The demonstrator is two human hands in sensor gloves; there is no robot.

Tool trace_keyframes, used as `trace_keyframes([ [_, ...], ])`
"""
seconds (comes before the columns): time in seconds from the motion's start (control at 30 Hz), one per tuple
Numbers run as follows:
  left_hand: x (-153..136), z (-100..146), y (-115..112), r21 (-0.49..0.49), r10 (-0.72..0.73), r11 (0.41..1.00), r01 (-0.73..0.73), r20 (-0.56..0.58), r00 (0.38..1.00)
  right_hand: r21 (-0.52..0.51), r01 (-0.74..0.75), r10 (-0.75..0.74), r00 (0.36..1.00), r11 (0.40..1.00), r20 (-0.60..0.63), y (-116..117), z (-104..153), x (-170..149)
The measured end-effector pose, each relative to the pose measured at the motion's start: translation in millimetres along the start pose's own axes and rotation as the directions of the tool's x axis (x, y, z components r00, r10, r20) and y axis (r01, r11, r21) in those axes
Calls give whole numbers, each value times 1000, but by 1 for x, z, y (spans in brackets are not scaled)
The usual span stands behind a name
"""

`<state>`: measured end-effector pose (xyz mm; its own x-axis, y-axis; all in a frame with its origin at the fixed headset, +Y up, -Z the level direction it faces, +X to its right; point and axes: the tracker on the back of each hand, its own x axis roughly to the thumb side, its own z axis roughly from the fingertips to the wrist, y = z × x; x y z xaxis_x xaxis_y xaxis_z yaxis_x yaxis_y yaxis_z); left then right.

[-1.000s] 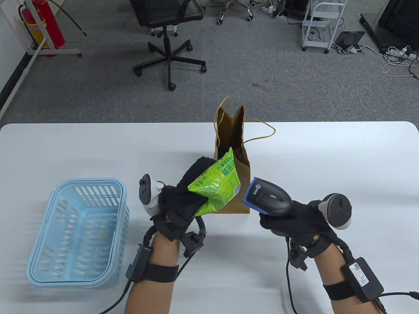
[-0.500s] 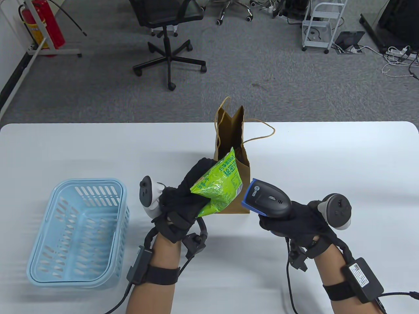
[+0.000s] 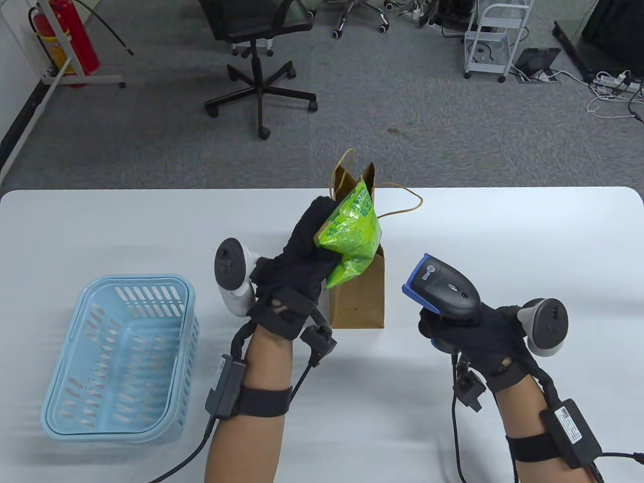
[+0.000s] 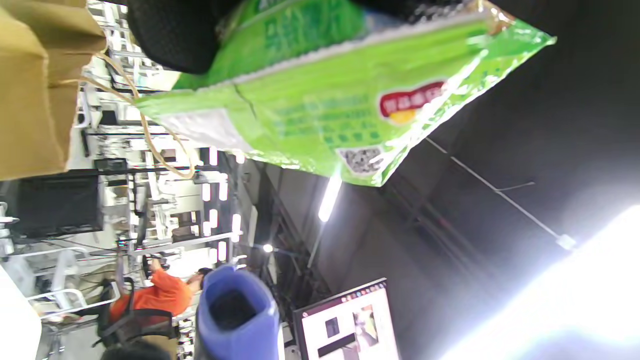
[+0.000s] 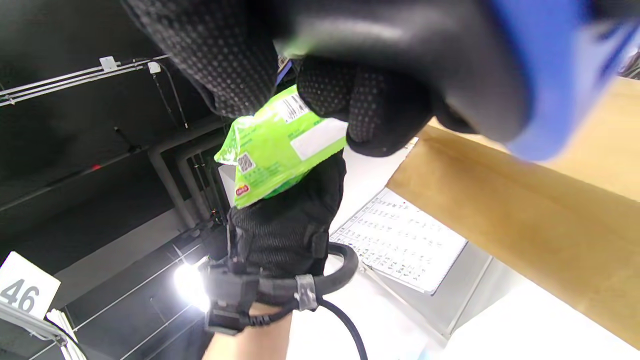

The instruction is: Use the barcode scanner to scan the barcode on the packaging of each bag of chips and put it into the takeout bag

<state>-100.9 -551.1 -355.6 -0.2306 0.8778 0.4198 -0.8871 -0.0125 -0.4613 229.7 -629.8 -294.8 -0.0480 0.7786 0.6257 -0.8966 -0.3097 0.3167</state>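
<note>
My left hand point(image 3: 307, 246) grips a green bag of chips point(image 3: 352, 234) and holds it over the open top of the brown paper takeout bag point(image 3: 358, 297), which stands upright at the table's middle. The left wrist view shows the green bag of chips point(image 4: 320, 95) from below, with the takeout bag point(image 4: 35, 90) at the left edge. My right hand point(image 3: 468, 332) grips the black and blue barcode scanner point(image 3: 445, 289) to the right of the takeout bag, its nose pointing up and to the left. In the right wrist view the chips point(image 5: 275, 145) sit beside the takeout bag point(image 5: 525, 220).
A light blue plastic basket point(image 3: 121, 359) stands at the front left of the white table point(image 3: 528, 241); no chips show inside it. Beyond the table's far edge are an office chair point(image 3: 254, 45), a fire extinguisher point(image 3: 73, 35) and a white cart point(image 3: 495, 37).
My left hand has lifted the chips up and away from me, from in front of the takeout bag to over its opening. My right hand has drawn the scanner back to the right.
</note>
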Motion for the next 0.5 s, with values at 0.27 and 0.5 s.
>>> trace_keyframes([
  [0.27,-10,-35,6,30,-126,990,137,-233,964,-28,0,0,1000,1000,-10,-8,3,-2],
  [0.5,-18,-43,11,39,-213,968,250,-403,890,-36,5,-6,1000,999,-12,-11,2,-1],
])
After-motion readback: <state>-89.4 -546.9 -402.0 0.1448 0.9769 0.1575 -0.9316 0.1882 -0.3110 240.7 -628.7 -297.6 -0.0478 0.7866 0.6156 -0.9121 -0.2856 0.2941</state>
